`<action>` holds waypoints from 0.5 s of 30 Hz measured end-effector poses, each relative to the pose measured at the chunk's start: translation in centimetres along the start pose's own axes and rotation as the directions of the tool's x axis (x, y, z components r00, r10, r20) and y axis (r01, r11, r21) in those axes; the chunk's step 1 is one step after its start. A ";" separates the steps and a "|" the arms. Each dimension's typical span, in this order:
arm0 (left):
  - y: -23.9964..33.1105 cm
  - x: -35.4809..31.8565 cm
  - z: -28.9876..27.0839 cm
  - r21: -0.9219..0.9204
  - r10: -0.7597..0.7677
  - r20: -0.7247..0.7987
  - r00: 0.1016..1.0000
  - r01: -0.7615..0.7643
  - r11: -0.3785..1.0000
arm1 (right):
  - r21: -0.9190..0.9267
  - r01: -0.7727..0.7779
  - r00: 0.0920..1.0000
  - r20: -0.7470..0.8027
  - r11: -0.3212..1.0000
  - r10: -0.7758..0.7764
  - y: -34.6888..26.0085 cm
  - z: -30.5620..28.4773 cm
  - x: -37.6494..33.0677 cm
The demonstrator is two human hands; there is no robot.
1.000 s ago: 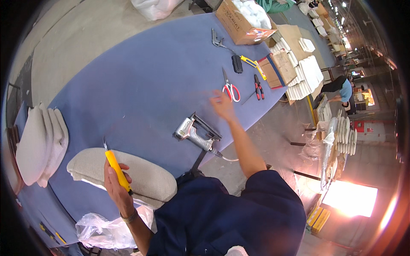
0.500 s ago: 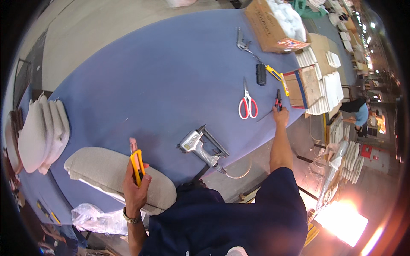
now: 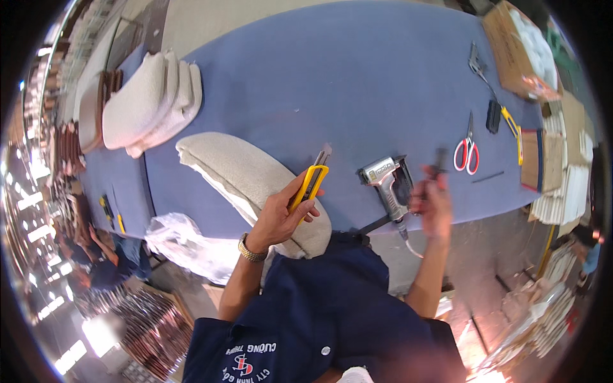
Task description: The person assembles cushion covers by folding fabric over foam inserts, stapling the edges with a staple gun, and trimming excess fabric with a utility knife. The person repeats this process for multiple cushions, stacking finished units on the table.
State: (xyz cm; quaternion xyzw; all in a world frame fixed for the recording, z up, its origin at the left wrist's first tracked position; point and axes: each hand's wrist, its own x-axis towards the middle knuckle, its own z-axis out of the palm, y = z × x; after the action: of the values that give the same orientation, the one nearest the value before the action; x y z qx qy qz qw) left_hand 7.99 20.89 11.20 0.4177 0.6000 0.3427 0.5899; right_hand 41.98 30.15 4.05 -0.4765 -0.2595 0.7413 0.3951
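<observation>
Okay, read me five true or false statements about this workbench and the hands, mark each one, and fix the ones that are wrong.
1. The left hand holds a yellow utility knife. True.
2. The right hand holds the scissors. False: it holds a dark tool, blurred, and the scissors lie on the blue table.
3. A silver staple gun lies on the blue table. True.
4. The wristwatch is on the right wrist. False: it is on the left wrist.
5. The stack of beige cushions is at the person's right. False: it is at the left.
</observation>
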 end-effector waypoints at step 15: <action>-2.0 -1.0 -1.2 -0.123 0.035 0.091 0.995 -0.024 0.992 | -0.720 0.402 0.914 0.354 0.566 -0.200 4.3 11.3 -3.2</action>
State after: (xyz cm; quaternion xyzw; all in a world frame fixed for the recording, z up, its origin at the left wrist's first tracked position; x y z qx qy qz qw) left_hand 6.57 19.23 9.90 0.4051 0.5435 0.3676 0.6366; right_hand 30.98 25.03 6.96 -0.4579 -0.6766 0.5255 0.2372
